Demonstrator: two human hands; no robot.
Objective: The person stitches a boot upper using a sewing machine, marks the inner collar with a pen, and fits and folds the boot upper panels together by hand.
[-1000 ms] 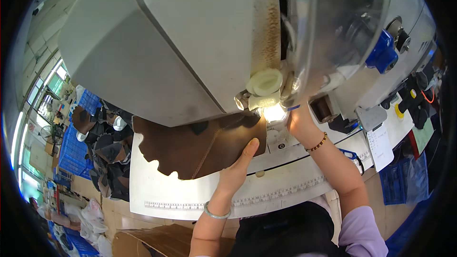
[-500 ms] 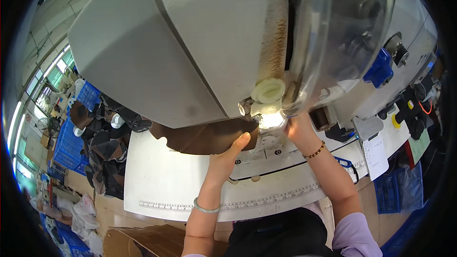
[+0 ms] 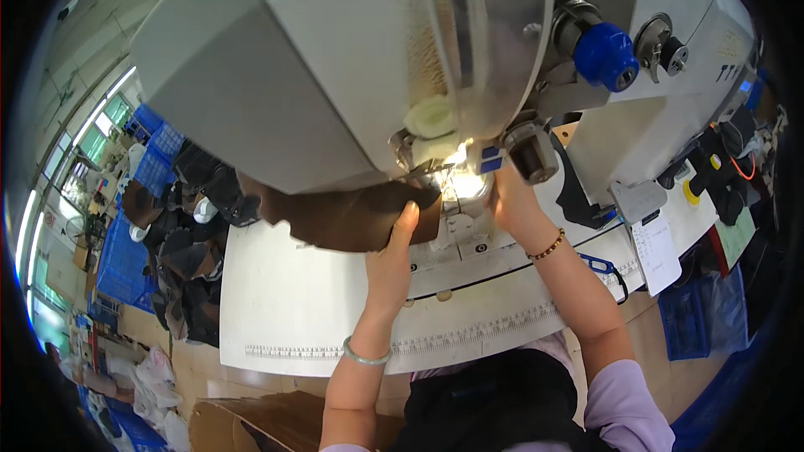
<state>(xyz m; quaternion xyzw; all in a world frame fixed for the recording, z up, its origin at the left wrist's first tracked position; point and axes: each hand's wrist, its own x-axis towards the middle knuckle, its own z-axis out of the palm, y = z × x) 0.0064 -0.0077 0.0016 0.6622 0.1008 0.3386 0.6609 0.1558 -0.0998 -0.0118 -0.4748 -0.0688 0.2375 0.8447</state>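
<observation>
A brown, curved, leather-like piece point(image 3: 352, 216) lies under the head of a big white sewing machine point(image 3: 327, 59), its left edge wavy and its far side hidden by the machine. My left hand point(image 3: 390, 266) grips its near right end, thumb pressed on top and fingers out of sight beneath. Just right of the brightly lit needle area point(image 3: 461, 184) is my right hand point(image 3: 512, 199). Its fingers are hidden behind the machine parts and glare, so I cannot see what they touch.
Dark cut pieces point(image 3: 188, 259) are heaped left of the white table point(image 3: 276, 301), near blue crates point(image 3: 124, 259). A ruler strip point(image 3: 477, 324) runs along the table's front. Blue-handled snips point(image 3: 599, 264) lie by my right forearm; a cardboard box point(image 3: 251, 418) stands below.
My view has shifted, showing more of the machine's right side and its blue knob. The left hand still grips the brown piece; both appear slightly farther left and up.
</observation>
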